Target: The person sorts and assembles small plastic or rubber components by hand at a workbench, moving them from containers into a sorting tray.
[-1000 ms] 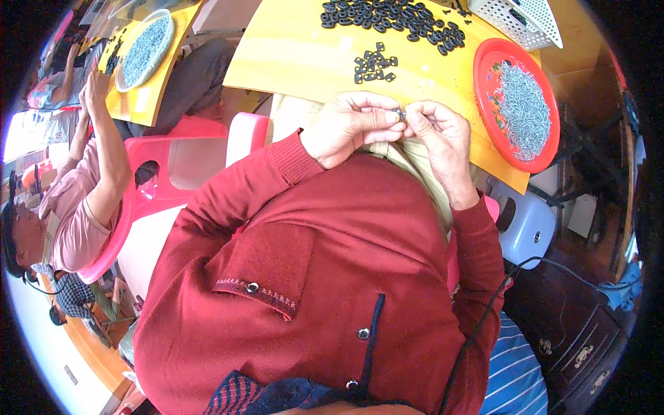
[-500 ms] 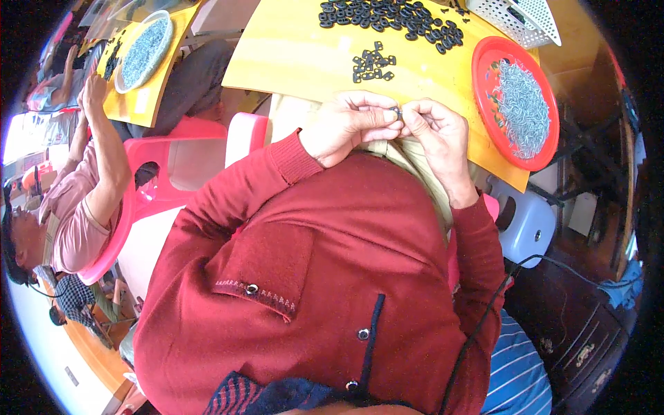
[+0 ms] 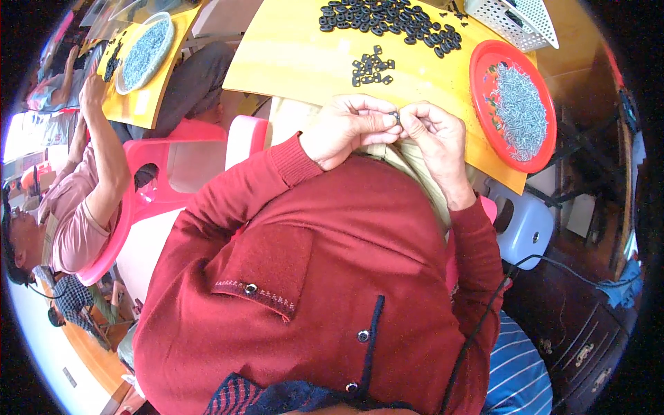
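Yellow table | left hand: pinches small black part | right hand: fingertips against it, grip unclear | since last second: pose nearly unchanged, handling apparently continuing

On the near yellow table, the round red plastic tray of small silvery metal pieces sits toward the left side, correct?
Not the left: the head view shows the round red plastic tray toward the right side of the near yellow table.
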`<state>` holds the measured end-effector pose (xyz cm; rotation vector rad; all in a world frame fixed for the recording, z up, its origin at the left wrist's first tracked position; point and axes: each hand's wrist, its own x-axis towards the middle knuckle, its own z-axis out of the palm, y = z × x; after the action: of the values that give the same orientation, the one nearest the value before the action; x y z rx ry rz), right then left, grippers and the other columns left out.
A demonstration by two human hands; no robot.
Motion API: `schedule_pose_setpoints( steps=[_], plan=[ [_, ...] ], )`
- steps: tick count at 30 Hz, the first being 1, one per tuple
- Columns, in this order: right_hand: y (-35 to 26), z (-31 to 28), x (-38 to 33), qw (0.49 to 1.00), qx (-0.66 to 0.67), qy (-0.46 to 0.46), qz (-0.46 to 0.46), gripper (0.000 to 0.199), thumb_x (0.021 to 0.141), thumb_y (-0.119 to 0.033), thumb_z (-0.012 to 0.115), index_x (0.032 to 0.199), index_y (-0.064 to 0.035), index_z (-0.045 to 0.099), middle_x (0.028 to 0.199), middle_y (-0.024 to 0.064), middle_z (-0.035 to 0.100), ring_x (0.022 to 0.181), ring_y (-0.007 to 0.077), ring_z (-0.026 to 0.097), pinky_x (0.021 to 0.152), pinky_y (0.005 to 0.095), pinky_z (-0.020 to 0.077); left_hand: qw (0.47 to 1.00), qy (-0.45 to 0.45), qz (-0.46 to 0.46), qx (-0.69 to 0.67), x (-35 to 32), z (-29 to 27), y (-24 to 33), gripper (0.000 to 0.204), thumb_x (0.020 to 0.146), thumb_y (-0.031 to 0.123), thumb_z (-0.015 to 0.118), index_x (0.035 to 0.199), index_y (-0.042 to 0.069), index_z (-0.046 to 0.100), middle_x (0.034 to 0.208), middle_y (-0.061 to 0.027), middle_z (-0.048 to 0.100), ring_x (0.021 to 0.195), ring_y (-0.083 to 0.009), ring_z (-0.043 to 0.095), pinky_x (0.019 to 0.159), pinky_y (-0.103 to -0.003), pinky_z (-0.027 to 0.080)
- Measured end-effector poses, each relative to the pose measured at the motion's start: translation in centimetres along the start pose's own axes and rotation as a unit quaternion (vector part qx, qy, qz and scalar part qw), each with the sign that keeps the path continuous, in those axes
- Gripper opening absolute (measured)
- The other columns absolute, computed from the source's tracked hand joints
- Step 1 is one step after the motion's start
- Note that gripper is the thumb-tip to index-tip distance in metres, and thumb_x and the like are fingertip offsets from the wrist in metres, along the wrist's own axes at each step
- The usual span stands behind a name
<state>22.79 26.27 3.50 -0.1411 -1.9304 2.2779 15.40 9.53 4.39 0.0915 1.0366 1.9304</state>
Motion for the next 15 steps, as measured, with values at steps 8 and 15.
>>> schedule_pose_setpoints(
  steps=[8, 15],
  plan=[
    [-0.08, 0.00, -0.02, 1.000, 0.004, 0.000, 0.012, 0.013, 0.089, -0.009, 0.059, 0.089, 0.0036, 0.063, 0.076, 0.0043, 0.064, 0.067, 0.0079, 0.060, 0.062, 0.0203, 0.0497, 1.000, 0.008, 0.012, -0.003, 0.01, 0.20, -0.13, 0.018, 0.085, 0.000, 0.058, 0.103, -0.004, 0.060, 0.096, -0.0153, 0.065, 0.089, -0.0240, 0.065, 0.083, -0.033, 0.054],
    [0.07, 0.01, -0.06, 1.000, -0.012, 0.006, 0.003, 0.013, 0.088, -0.009, 0.059, 0.088, 0.0036, 0.063, 0.076, 0.0041, 0.064, 0.067, 0.0080, 0.060, 0.062, 0.0203, 0.0498, 0.999, 0.016, 0.027, -0.013, -0.20, 0.47, -0.12, 0.018, 0.085, 0.000, 0.060, 0.103, -0.003, 0.060, 0.095, -0.0150, 0.065, 0.089, -0.0243, 0.065, 0.083, -0.033, 0.054]
  ],
)
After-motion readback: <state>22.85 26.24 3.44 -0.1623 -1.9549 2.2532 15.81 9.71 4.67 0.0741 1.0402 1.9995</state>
